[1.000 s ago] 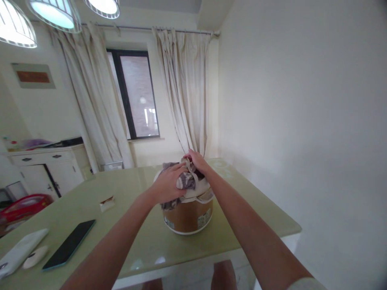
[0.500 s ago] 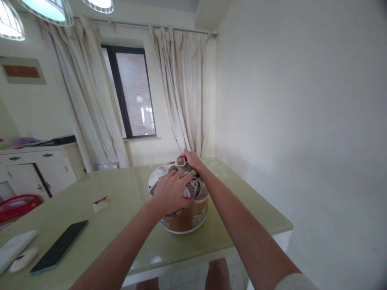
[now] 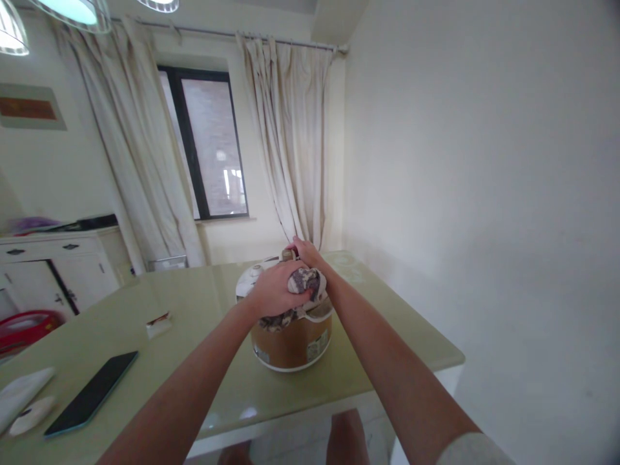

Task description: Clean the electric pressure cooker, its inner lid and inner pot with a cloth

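A brown and white rice cooker (image 3: 285, 349) stands on the table in front of me. My left hand (image 3: 278, 284) lies over its lid, fingers wrapped round a grey and white patterned cloth (image 3: 307, 281). Part of the cloth hangs down at the front of the cooker's upper rim. At the far side of the lid, my right hand (image 3: 306, 250) is closed by a small brown part, which looks like the end of the cooker's handle (image 3: 287, 254). My left hand and the cloth hide much of the lid.
On the left of the green table (image 3: 194, 336) lie a dark phone (image 3: 92, 394), a white rounded object (image 3: 33, 414), a pale flat object (image 3: 22, 394) and a small white box (image 3: 159, 325). A wall (image 3: 460, 194) rises on the right.
My left hand has shifted slightly over the lid and bunched up the cloth, which now bulges by its fingers. The right hand stays at the far side.
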`<action>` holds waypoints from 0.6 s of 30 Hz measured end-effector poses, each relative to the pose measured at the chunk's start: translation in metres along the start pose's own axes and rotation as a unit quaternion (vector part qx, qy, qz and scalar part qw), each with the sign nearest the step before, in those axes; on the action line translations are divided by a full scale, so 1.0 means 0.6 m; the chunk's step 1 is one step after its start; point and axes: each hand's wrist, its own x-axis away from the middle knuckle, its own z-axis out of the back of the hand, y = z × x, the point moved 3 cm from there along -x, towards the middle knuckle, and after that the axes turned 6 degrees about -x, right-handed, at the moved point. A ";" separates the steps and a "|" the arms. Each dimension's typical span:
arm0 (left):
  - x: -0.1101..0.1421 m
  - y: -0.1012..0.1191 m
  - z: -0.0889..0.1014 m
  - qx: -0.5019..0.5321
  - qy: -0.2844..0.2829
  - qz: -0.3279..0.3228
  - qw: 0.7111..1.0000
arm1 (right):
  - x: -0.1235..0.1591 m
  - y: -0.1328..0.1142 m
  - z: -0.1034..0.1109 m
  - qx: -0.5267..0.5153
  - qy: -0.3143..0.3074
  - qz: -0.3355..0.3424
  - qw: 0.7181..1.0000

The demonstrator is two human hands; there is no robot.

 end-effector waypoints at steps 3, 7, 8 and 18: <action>-0.003 -0.006 0.000 0.014 -0.007 0.015 1.000 | 0.005 -0.008 0.001 -0.007 0.000 -0.010 1.000; -0.009 -0.005 0.003 0.028 -0.025 0.019 0.999 | 0.010 -0.018 0.003 0.007 -0.002 0.002 1.000; -0.009 -0.004 0.004 0.033 -0.027 0.019 0.999 | 0.012 -0.019 0.004 0.013 -0.003 0.003 1.000; -0.002 -0.008 0.001 0.044 0.001 0.022 0.999 | 0.017 -0.023 0.004 0.012 0.005 -0.011 1.000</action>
